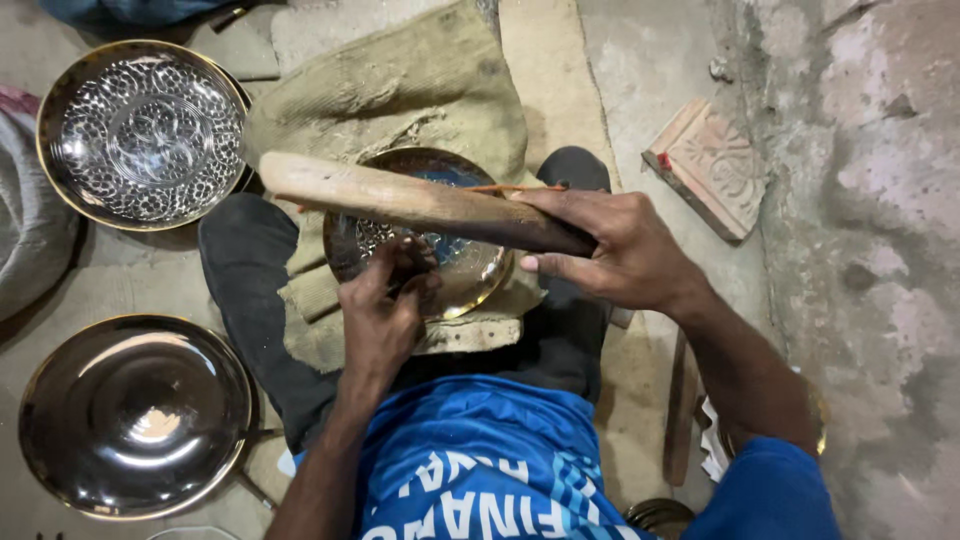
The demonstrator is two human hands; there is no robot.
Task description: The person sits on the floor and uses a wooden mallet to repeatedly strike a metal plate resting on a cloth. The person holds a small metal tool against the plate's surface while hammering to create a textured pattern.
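A wooden mallet (420,203) is gripped at its dark end by the right hand (610,250), fingers wrapped around it, and is held level above a brass plate (455,270); the plate rests on a sackcloth (400,90) over the lap; the left hand (385,315) is pressed on the plate's near side, fingers pinched together, on what cannot be told; a hammered plate (140,135) and a plain plate (135,415) lie well apart on the floor.

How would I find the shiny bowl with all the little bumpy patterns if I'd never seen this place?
Start at the person's knees and the burlap cloth spread over them, then look to the far left of the floor. Two round metal bowls sit there, one above the other. You want the patterned bowl at the top: its inside is covered in hammered dimples, while the plain bowl below is smooth.
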